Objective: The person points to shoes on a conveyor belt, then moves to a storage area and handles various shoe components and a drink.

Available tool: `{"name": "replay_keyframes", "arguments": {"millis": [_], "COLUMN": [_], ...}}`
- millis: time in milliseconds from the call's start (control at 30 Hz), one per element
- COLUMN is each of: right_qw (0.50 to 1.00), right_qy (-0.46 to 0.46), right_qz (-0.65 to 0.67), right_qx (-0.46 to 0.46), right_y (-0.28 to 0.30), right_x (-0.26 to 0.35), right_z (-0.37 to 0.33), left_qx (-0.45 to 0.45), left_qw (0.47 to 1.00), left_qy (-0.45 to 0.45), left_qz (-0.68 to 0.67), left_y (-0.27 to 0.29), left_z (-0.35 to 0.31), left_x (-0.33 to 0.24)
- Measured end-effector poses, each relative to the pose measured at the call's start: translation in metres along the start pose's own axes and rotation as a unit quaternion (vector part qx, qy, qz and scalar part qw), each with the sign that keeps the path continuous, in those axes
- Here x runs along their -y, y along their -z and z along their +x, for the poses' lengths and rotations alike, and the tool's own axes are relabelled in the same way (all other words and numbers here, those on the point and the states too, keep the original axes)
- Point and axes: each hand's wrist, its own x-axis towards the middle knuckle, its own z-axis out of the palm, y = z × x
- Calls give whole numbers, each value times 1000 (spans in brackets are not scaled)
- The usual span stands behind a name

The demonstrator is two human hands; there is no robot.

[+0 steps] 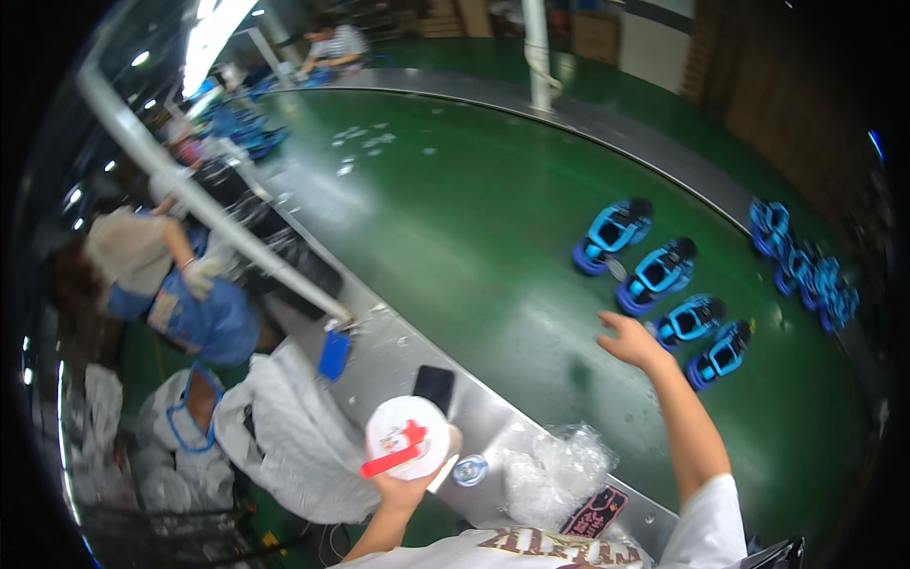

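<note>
Over the flat green tabletop [455, 228], the right hand [633, 343] is empty, fingers partly spread, near four blue-and-black, shoe-shaped items [652, 277]. The left hand [406, 488] curls around a round white tub [398, 415], partly hiding its grip; a red star-ended strip [391, 462] lies on top.

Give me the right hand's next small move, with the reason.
Probably reach slightly further and grasp one of the blue-and-black shoe-like items: the right hand looks empty and is stretched out close beside them, while the left hand is occupied holding the white round container.
</note>
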Motion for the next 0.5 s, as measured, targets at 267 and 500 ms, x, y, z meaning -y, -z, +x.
{"name": "replay_keyframes", "arguments": {"millis": [267,500], "right_qw": [979,683], "right_qy": [192,702], "right_qz": [69,46], "right_qx": [-17,-199], "right_y": [59,64], "right_x": [176,280], "right_z": [-147,-269], "left_qx": [6,-57], "left_qw": [960,977], "left_qy": [-122,-99], "left_qz": [253,180], "left_y": [22,27], "left_z": [-53,-139], "left_x": [-20,-48]}}
